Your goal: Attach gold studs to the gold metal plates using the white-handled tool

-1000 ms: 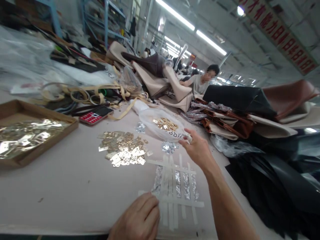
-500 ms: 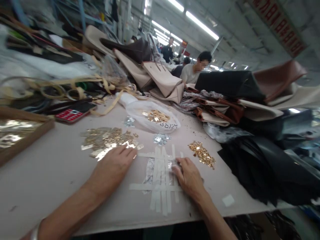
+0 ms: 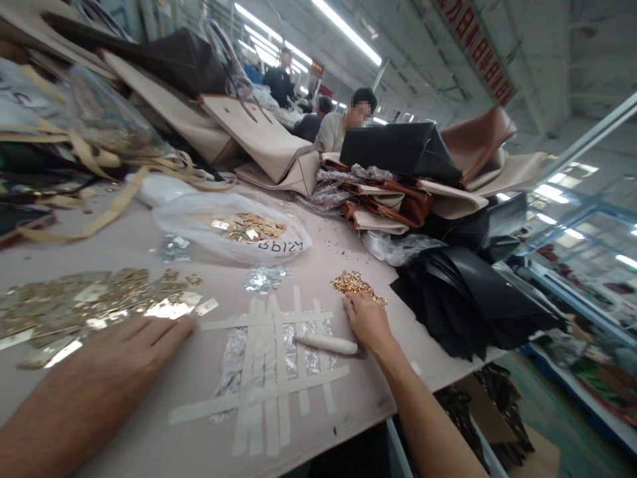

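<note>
Workshop bench, pale grey top (image 3: pixel 149 438), long ceiling strip lights overhead; other people sit at work far down the line behind heaps of bags. Beige handbags (image 3: pixel 259 143) and a black bag (image 3: pixel 398 147) are stacked at the far edge, black sheet material (image 3: pixel 462 292) hangs off the right edge.

Left hand (image 3: pixel 129 352) lies palm down and flat on the bench, fingers stretched toward the spread of flat gold metal plates (image 3: pixel 89 309); fingertips just beside the nearest plates, nothing gripped.

Right hand (image 3: pixel 365 318) rests knuckles up, fingers curled loosely down, fingertips touching the near edge of a small heap of gold hardware pieces (image 3: pixel 355 284); cannot tell whether any piece is pinched beneath them. A white stick-shaped tool (image 3: pixel 326 343) lies on the bench touching the thumb side of this hand, not held.

Between the hands: a grid of masking-tape strips (image 3: pixel 269 358) stuck to the bench, over silvery foil-like pieces (image 3: pixel 233 355).

Beyond the grid: a little pile of silver pieces (image 3: pixel 263 277), then a clear plastic bag (image 3: pixel 199 222) with gold parts inside and dark lettering on its side
</note>
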